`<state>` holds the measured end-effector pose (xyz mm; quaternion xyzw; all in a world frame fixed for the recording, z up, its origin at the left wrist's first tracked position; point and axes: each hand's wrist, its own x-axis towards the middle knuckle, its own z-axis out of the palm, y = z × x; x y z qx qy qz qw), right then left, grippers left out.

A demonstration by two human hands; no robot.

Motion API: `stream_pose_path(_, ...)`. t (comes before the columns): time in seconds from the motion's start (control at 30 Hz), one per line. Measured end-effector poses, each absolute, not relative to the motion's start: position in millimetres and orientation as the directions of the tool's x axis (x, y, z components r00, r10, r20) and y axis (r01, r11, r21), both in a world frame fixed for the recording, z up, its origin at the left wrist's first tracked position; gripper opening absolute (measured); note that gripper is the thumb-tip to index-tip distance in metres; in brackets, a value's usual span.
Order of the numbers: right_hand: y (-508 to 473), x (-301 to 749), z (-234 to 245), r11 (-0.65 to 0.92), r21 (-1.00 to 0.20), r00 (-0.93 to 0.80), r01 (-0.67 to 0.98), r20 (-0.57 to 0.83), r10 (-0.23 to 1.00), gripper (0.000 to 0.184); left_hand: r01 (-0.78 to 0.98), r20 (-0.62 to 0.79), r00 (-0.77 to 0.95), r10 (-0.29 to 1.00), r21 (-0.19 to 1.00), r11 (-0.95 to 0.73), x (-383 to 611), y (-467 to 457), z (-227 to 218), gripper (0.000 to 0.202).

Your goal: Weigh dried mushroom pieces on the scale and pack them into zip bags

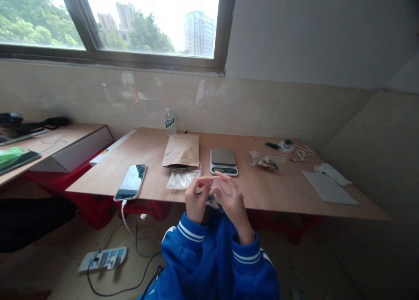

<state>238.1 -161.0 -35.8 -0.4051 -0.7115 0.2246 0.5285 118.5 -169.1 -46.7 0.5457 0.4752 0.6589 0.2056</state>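
bag (214,198) pinched between both hands' fingers (209,182)

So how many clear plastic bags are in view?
3: one small bag held between both hands, one empty bag below the kraft envelope, one filled bag right of the scale.

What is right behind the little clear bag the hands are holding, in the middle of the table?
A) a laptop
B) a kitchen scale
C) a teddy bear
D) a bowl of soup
B: the kitchen scale sits on the table just beyond the small clear bag held between the left hand and the right hand.
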Motion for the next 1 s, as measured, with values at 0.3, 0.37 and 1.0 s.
stream_pose_path(0.3,-161.3,233.8,-44.8,0.493,-0.746,0.087,0.448,0.585,0.806,0.02,0.224,0.588,-0.231,0.776,0.808,-0.545,116.1,-170.3,-46.1,0.013)
stream_pose_path(0.37,-162.5,233.1,-46.2,0.507,-0.726,0.11,0.465,0.616,0.78,0.022,0.231,0.595,-0.216,0.774,0.802,-0.551,115.8,-170.2,-46.3,0.014)
stream_pose_path(1.0,-155.5,239.2,-46.3,0.599,-0.725,-0.089,0.34,0.609,0.788,0.01,0.286,0.612,-0.277,0.74,0.788,-0.545,110.7,-168.4,-49.2,0.012)
